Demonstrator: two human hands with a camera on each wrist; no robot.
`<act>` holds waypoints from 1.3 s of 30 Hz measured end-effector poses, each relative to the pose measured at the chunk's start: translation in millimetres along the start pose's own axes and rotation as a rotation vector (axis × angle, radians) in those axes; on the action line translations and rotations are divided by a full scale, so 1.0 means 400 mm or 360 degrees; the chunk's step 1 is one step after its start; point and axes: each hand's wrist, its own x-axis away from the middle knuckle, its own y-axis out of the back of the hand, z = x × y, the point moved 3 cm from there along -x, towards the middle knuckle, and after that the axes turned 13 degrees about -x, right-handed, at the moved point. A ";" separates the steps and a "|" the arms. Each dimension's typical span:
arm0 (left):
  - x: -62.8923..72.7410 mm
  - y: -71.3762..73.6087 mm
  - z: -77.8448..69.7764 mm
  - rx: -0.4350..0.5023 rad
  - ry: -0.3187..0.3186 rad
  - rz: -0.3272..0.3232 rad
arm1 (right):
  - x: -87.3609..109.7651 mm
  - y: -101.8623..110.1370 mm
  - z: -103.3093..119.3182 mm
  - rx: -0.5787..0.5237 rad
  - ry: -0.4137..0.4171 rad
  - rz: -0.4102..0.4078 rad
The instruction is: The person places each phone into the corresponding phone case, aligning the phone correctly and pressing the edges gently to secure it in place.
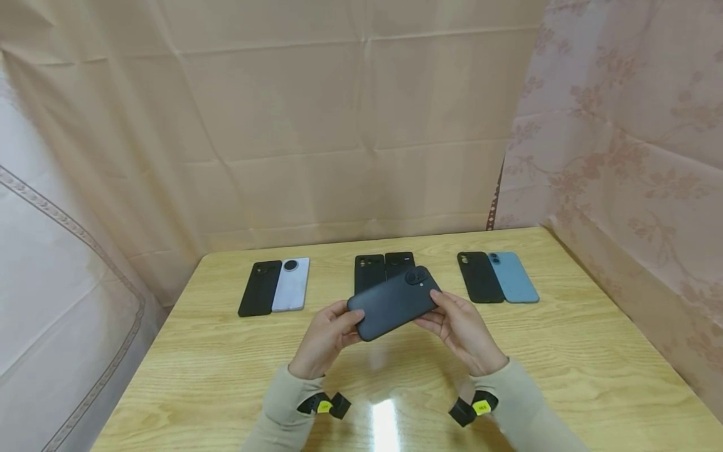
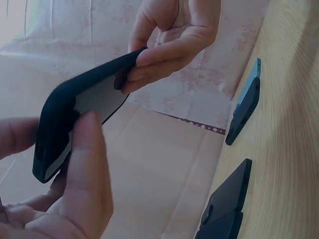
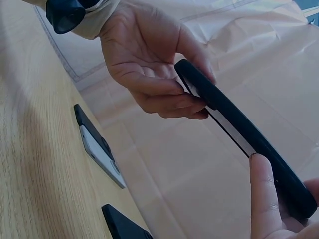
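Both hands hold a phone in a dark case [image 1: 395,306] above the table, tilted with its camera end up to the right. My left hand [image 1: 329,334] pinches the lower left end, thumb on the case's back. At the camera end my right hand [image 1: 462,331] grips it, thumb on top and fingers beneath. In the left wrist view, a pale strip shows along the side opening of the dark case [image 2: 87,82]. From the right wrist side, a light phone edge [image 3: 234,124] shows within the case rim. The phone's front is mostly hidden.
On the wooden table [image 1: 226,370], a black case [image 1: 260,290] lies beside a pale phone [image 1: 291,287]. Behind the hands are a black case [image 1: 368,271] and black phone [image 1: 398,262]. To the right lie a black case [image 1: 481,277] and blue phone [image 1: 515,277]. Curtains [image 1: 361,138] surround the table.
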 end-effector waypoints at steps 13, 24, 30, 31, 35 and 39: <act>-0.034 0.014 -0.014 -0.0360 0.0029 0.0156 | -0.003 0.000 -0.006 0.0153 -0.0041 -0.0052; -0.038 0.000 -0.009 -0.0340 0.0057 0.0322 | -0.005 -0.002 -0.012 0.0236 -0.0103 -0.0089; -0.036 -0.006 -0.004 -0.0282 0.0093 0.0333 | -0.004 -0.002 -0.012 0.0244 -0.0117 -0.0098; -0.035 -0.007 -0.004 -0.0284 0.0097 0.0329 | -0.004 -0.002 -0.011 0.0241 -0.0121 -0.0095; -0.032 -0.014 -0.007 -0.0309 0.0096 0.0315 | -0.004 -0.001 -0.011 0.0222 -0.0139 -0.0093; -0.031 -0.018 -0.005 -0.0299 0.0074 0.0289 | -0.004 -0.001 -0.010 0.0184 -0.0165 -0.0079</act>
